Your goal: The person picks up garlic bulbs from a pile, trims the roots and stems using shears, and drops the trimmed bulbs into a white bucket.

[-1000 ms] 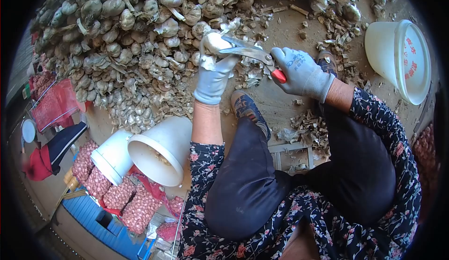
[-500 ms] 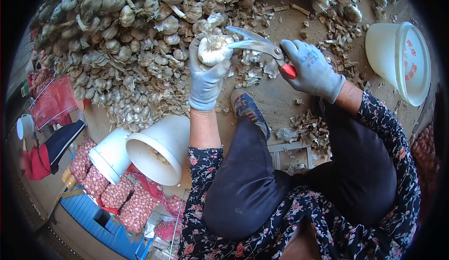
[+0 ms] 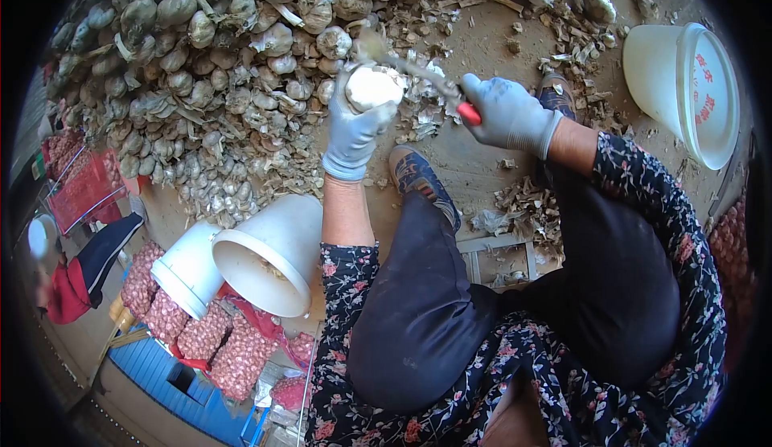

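Note:
A white garlic bulb [image 3: 375, 90] rests in my gloved left hand [image 3: 354, 137], the fingers wrapped round it. My gloved right hand [image 3: 511, 113] grips pruning shears [image 3: 434, 79] with a red handle, just to the right of the bulb. Motion smears the blades, which point left past the bulb's upper side. At their tips shows a blurred brownish bit [image 3: 370, 45], perhaps a piece of stem or root. Beyond both hands spreads a large heap of untrimmed garlic [image 3: 201, 69].
Two white buckets [image 3: 277, 214] [image 3: 173, 274] lie tilted at the left, near net bags of garlic [image 3: 241, 354]. At the right stands a lidded tub [image 3: 659, 73]. Dry skins [image 3: 531, 222] litter the ground by my feet. Another person [image 3: 68, 286] in red is at far left.
The shears have swung left and slightly down, their blades now blurred beside the bulb. The bulb's ragged root side no longer shows; a smooth white side does.

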`<state>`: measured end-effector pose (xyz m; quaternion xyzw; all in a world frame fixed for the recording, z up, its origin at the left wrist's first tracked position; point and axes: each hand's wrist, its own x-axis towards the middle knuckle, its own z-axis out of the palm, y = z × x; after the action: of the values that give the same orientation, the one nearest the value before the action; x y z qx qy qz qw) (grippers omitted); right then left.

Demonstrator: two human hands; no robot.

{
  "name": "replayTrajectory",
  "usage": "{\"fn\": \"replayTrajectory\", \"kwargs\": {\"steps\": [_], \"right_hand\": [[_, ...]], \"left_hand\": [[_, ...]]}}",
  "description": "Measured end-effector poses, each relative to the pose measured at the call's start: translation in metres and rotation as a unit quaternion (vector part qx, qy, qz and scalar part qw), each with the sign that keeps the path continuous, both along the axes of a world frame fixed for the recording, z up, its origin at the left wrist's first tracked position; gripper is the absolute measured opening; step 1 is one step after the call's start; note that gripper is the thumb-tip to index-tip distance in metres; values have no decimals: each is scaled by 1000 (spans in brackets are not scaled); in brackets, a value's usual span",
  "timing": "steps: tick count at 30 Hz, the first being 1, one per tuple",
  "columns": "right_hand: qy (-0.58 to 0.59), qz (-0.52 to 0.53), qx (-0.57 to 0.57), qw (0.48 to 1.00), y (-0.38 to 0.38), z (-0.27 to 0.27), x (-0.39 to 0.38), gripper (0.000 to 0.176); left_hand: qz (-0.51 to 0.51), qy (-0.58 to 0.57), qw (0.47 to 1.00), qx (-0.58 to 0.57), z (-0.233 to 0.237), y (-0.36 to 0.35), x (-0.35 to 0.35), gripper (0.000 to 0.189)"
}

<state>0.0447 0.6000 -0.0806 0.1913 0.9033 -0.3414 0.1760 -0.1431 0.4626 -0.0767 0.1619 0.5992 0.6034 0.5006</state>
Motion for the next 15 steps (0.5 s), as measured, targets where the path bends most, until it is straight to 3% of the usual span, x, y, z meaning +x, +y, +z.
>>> {"fn": "replayTrajectory", "kwargs": {"steps": [2, 5, 7, 9, 10, 11, 12, 13, 14, 15], "right_hand": [[41, -93, -28, 994, -2, -19, 7, 25], [66, -102, -60, 991, -2, -27, 15, 25], [77, -123, -90, 985, 2, -30, 21, 27], [60, -130, -94, 985, 3, -35, 31, 28], [33, -135, -99, 985, 2, -37, 34, 29], [14, -133, -103, 986, 2, -37, 36, 31], [19, -137, -101, 985, 2, -37, 35, 31], [15, -133, -107, 985, 1, -38, 34, 31], [11, -127, -114, 985, 0, -39, 30, 31], [2, -128, -123, 984, -1, -39, 26, 32]], "left_hand": [[-33, -46, 998, -10, 0, -5, -4, 59], [0, -29, 1000, 1, 5, -21, -2, 64], [145, 50, 988, -15, 32, -54, -2, 64], [294, 316, 902, -17, 59, -107, -9, 62], [417, 139, 889, -128, 127, -111, -15, 62], [364, 463, 797, -130, 74, -218, -45, 63], [275, 657, 624, -321, 94, -230, -39, 64], [126, 661, 481, -561, 111, -241, -34, 62], [130, 663, 479, -560, 112, -242, -42, 62], [37, 682, 501, -531, 111, -241, -53, 60]]}}
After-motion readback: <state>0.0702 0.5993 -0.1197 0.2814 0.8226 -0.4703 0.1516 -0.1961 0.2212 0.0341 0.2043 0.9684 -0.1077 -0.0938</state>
